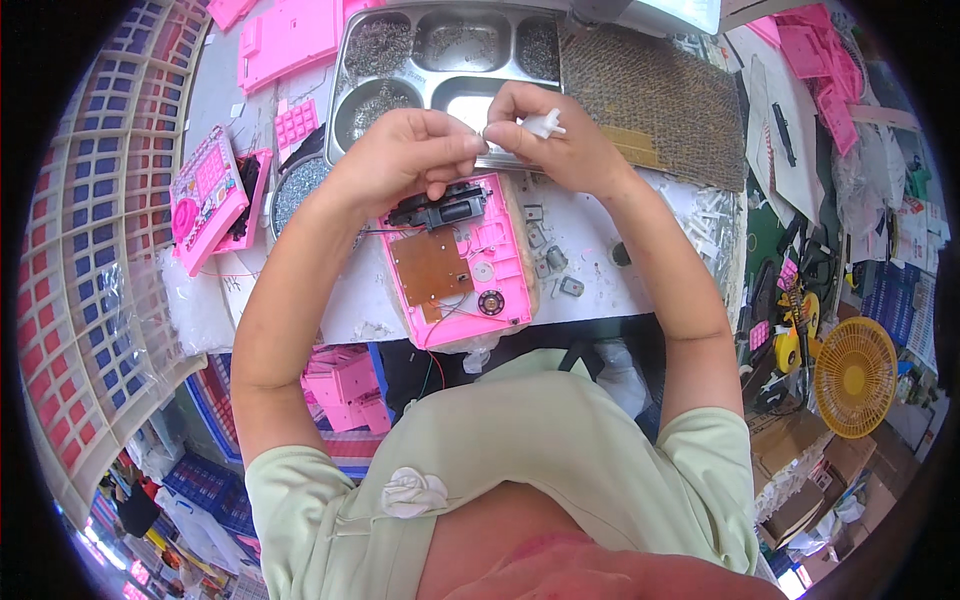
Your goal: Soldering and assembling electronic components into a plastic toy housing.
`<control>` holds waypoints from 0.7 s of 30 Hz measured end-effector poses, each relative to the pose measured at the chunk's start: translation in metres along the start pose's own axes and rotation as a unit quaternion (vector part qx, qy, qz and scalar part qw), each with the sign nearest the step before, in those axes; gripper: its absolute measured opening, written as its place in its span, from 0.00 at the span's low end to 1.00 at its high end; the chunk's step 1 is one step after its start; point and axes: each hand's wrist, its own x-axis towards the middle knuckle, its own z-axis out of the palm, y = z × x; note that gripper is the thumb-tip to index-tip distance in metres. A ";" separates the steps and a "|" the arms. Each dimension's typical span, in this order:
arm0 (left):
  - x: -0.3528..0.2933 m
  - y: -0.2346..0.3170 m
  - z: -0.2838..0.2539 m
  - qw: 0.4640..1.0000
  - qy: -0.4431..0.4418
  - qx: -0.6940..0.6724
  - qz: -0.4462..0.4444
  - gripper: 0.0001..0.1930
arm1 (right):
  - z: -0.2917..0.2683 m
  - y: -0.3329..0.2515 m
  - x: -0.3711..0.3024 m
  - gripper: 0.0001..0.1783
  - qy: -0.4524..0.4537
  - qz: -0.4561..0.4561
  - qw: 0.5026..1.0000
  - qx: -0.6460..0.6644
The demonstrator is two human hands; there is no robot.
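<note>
Pale green cloth of the person's top (500, 425), with a white fabric flower (413, 492) on it, lies closest. On the far left of the tabletop (625, 300), a pink shell assembly (212, 195) leans at a tilt near the left forearm; a sideways swing of that elbow might knock it. Next comes a round tub of small metal parts (290, 200), partly hidden by the same forearm, so a low sweep could catch its rim and scatter them.

Thumb and forefinger of the left hand (430, 155) are pinched together over the open pink casing (492, 245); whether something tiny sits between them I cannot tell. Behind, a steel compartment tray (424, 82) holds more little pieces. The casing lies face-up under both hands, with a black mechanism (440, 208), a brown board (430, 268) and loose thin wires (437, 318); a snagged finger could tug a wire off its joint, and a dropped part could slip in beneath the board.

Over the tray's near edge, the right hand (555, 135) is curled around a white plastic piece (545, 124), its fingertips meeting near the left's. Because that piece rests tucked rather than pinched, loosening the curl could drop it among the small metal motors (550, 262) below or the white plastic bits (708, 220) farther right.
</note>
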 end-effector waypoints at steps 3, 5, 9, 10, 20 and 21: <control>0.005 -0.003 -0.014 0.980 -0.087 -0.169 -0.066 0.12 | 0.003 0.011 0.000 0.09 0.067 -0.154 0.983 -0.080; 0.006 -0.003 -0.015 0.965 -0.126 -0.216 -0.084 0.11 | 0.003 0.013 -0.003 0.09 0.072 -0.160 0.981 -0.086; 0.000 -0.006 -0.005 0.991 -0.061 -0.121 -0.004 0.10 | 0.004 0.004 -0.007 0.12 0.084 -0.070 0.994 -0.017; -0.001 -0.009 -0.001 0.997 -0.035 -0.065 0.029 0.10 | 0.002 -0.001 -0.007 0.12 0.056 0.005 0.997 0.044; -0.003 0.002 0.000 0.985 -0.091 -0.129 -0.066 0.15 | 0.005 0.001 0.000 0.13 0.050 -0.118 0.988 -0.085; -0.002 -0.001 -0.007 0.971 -0.140 -0.172 -0.087 0.16 | 0.003 0.002 0.002 0.12 0.069 -0.182 0.972 -0.132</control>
